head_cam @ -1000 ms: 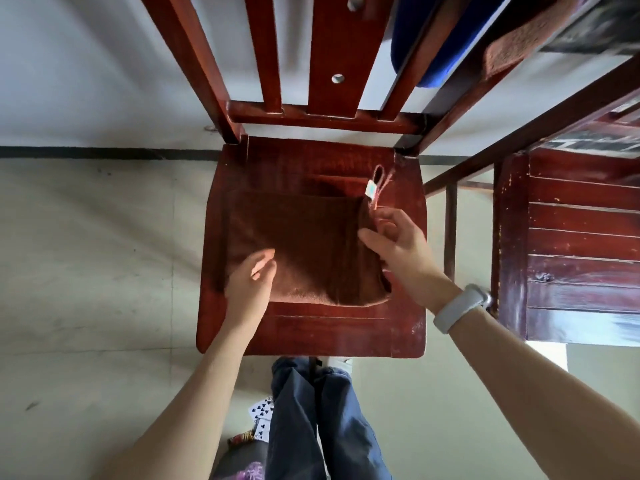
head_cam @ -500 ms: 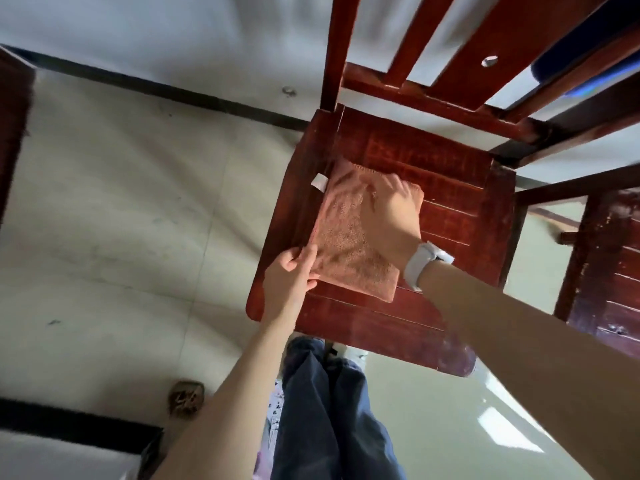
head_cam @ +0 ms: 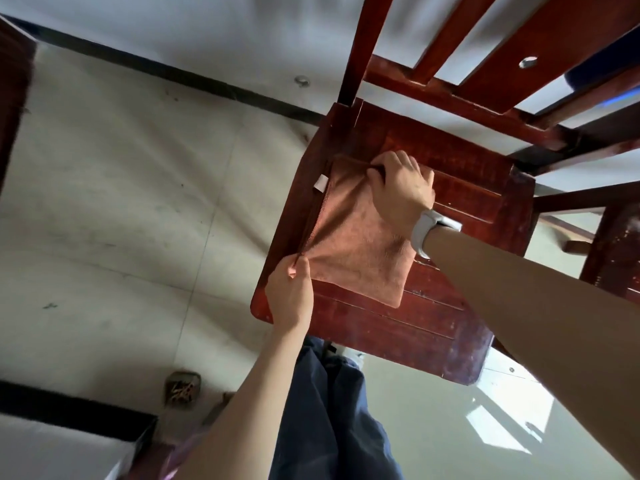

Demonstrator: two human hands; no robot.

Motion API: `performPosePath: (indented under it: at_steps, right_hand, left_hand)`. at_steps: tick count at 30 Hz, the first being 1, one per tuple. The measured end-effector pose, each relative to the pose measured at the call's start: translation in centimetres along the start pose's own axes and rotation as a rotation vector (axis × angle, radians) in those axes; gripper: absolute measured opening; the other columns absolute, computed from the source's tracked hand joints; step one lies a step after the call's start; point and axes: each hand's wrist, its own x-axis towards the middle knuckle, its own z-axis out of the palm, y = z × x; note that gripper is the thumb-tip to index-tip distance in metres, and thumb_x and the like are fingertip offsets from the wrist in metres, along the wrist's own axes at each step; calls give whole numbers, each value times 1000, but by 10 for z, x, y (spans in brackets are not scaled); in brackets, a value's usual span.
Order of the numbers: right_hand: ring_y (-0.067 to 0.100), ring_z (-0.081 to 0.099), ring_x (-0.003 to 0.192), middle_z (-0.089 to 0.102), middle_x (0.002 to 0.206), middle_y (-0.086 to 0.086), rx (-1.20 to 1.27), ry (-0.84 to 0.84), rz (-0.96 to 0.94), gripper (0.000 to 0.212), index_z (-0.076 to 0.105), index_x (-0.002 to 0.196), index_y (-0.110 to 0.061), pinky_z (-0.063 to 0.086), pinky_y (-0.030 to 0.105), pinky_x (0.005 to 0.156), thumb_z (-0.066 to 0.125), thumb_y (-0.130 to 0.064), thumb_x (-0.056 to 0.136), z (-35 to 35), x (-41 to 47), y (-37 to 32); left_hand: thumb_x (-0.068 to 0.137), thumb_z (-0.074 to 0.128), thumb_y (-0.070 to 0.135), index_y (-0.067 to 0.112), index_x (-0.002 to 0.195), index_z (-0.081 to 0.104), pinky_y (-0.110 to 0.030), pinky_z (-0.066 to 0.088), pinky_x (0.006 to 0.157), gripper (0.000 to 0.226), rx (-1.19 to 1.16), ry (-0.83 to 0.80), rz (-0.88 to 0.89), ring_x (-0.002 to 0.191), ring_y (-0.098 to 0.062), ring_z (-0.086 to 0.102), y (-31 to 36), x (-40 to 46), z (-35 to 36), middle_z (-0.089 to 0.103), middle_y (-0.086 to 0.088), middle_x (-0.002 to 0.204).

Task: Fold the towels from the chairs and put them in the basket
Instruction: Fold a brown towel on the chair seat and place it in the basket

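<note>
A folded brown towel (head_cam: 360,244) lies on the seat of a dark red wooden chair (head_cam: 460,188), with a white label at its far left edge. My left hand (head_cam: 290,292) pinches the towel's near left corner at the seat's left edge. My right hand (head_cam: 401,188), with a white band on the wrist, grips the towel's far edge with curled fingers. The cloth is pulled taut in creases between both hands. No basket is in view.
A second red wooden chair (head_cam: 613,251) stands close on the right. A small brown object (head_cam: 181,388) lies on the pale tiled floor at lower left. A white box with a dark rim (head_cam: 69,441) fills the bottom left corner. My legs stand before the seat.
The towel was folded over to the left into a narrower shape. My right hand went from lying flat on it to gripping its far edge, and my left hand now pinches the near left corner.
</note>
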Motion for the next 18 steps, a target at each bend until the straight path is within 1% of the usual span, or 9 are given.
performPosePath:
  at_steps: [2, 3, 6, 8, 10, 12, 13, 15, 18]
  right_hand:
    - [23, 46, 115, 57, 117, 2, -2, -14, -4, 26, 56, 110, -18, 26, 42, 98, 44, -33, 92, 0, 1, 0]
    - [23, 45, 117, 55, 121, 2, -8, -28, -13, 30, 55, 115, -19, 26, 42, 99, 44, -35, 92, 0, 2, 1]
    - [23, 42, 122, 49, 130, 4, 23, 4, -81, 38, 49, 128, -18, 26, 43, 103, 43, -31, 93, -7, -5, 0]
    - [27, 47, 120, 53, 127, 10, 30, 134, -171, 38, 53, 125, -11, 29, 45, 105, 43, -18, 90, -15, -21, 2]
    - [33, 50, 119, 57, 123, 15, -43, 198, -280, 39, 57, 121, -4, 29, 53, 108, 42, -8, 85, -15, -43, 10]
    - [36, 46, 125, 55, 128, 18, -162, 138, -354, 44, 54, 124, -1, 21, 57, 110, 41, -4, 82, -5, -64, 19]
    - [36, 43, 128, 52, 132, 19, -228, 96, -370, 46, 52, 127, 0, 20, 57, 109, 43, -4, 82, 2, -73, 23]
    - [34, 40, 131, 45, 139, 19, -346, 13, -360, 46, 48, 130, -3, 24, 56, 109, 48, -12, 85, 16, -84, 27]
    - [30, 32, 136, 34, 146, 17, -378, -79, -340, 53, 37, 139, -14, 20, 52, 112, 42, -30, 89, 32, -88, 33]
  left_hand:
    - [94, 44, 21, 6, 104, 62, -28, 39, 76, 25, 72, 32, 6, 87, -24, 57, 2, 3, 2, 65, -12, 103]
    - [95, 42, 21, 6, 103, 60, -27, 35, 73, 25, 112, 51, 6, 86, -24, 55, 3, 4, 4, 64, -12, 101]
    - [92, 44, 19, 8, 102, 51, -33, 38, 74, 16, 224, 127, 47, 94, -30, 56, 9, 0, 5, 60, -15, 103]
    - [87, 51, 14, 5, 112, 51, -42, 41, 83, 26, 405, 194, 246, 104, -33, 52, 11, -5, 4, 56, -18, 113]
    - [85, 52, 9, 4, 119, 52, -44, 42, 88, 35, 580, 205, 581, 114, -34, 50, 11, -6, 4, 53, -18, 123]
    - [88, 47, 10, 4, 127, 49, -42, 40, 96, 39, 730, 74, 883, 127, -33, 44, 11, -1, 11, 48, -17, 135]
    - [90, 44, 14, 4, 131, 46, -43, 37, 101, 42, 793, -21, 975, 132, -31, 38, 10, 3, 14, 43, -17, 141]
    - [93, 38, 26, 4, 137, 38, -49, 29, 108, 49, 904, -177, 1043, 138, -30, 29, 3, 13, 18, 33, -15, 148]
    - [92, 34, 39, 5, 141, 31, -53, 24, 111, 59, 1044, -223, 1051, 140, -27, 22, -9, 27, 17, 27, -13, 151]
